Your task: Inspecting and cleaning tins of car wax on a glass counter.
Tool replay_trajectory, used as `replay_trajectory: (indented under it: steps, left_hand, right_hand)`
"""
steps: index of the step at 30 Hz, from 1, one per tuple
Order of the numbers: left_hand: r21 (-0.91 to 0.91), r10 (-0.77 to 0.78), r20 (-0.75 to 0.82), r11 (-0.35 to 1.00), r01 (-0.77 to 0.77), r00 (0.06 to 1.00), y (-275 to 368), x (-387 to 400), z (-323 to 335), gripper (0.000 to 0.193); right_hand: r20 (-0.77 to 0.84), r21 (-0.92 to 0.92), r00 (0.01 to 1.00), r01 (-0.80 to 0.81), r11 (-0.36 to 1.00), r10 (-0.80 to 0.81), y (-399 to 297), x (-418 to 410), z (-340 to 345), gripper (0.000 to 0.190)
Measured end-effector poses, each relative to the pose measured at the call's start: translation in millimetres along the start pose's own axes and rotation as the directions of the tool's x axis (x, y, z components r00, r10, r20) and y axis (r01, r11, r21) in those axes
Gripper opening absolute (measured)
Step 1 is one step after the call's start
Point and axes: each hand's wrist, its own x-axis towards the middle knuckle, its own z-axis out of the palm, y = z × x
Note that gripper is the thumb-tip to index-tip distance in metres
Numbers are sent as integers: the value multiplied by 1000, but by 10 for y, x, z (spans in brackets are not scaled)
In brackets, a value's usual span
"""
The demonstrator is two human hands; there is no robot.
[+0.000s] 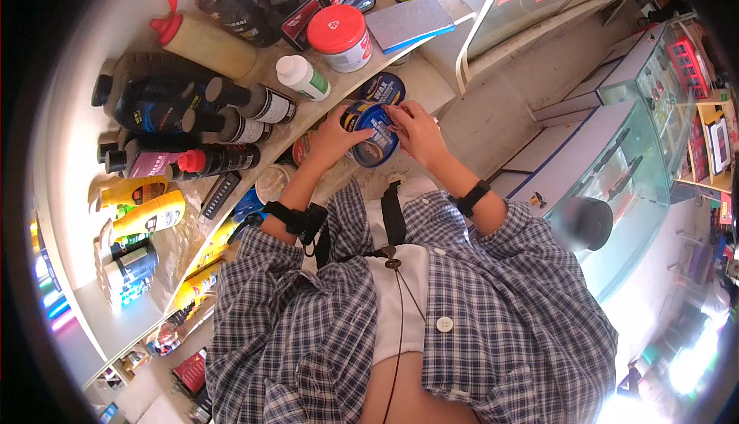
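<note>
My left hand (pixel 333 138) grips a round blue wax tin (pixel 375 138) by its side, with the thumb across the lid. The tin is tilted so that its printed lid faces me. My right hand (pixel 420 135) is at the lid's right edge, its fingers bunched around a crumpled reddish cloth (pixel 397 126) that is mostly hidden. Just behind the held tin, another dark blue wax tin (pixel 384 86) stands on the lower shelf.
On the upper shelf (pixel 346 86) are a red-lidded tub (pixel 339 37), a white bottle (pixel 303 78), a grey-and-blue sponge pad (pixel 411 23), a spray bottle (pixel 236 8) and several dark bottles. Glass display counters (pixel 623 170) run along the right. A person's dark cap (pixel 589 223) shows beside them.
</note>
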Motion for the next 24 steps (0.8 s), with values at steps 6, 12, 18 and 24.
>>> replay_trajectory:
  steps: [6,12,18,24]
  left_hand:
    - [-159,-8,-55,987,0,998,-108,19,68,66]
    - [-223,-17,-73,975,0,997,-21,-10,22,70]
    - [-293,-43,-100,956,12,994,-228,12,109,71]
    - [-369,-9,-113,929,-33,994,-152,-16,98,68]
  right_hand:
    - [-32,-21,991,-127,992,127,9,16,61,27]
    - [13,6,986,-169,986,169,120,14,98,21]
    - [62,36,985,-161,986,159,142,39,99,20]
    - [87,49,983,-166,985,161,124,-19,92,15]
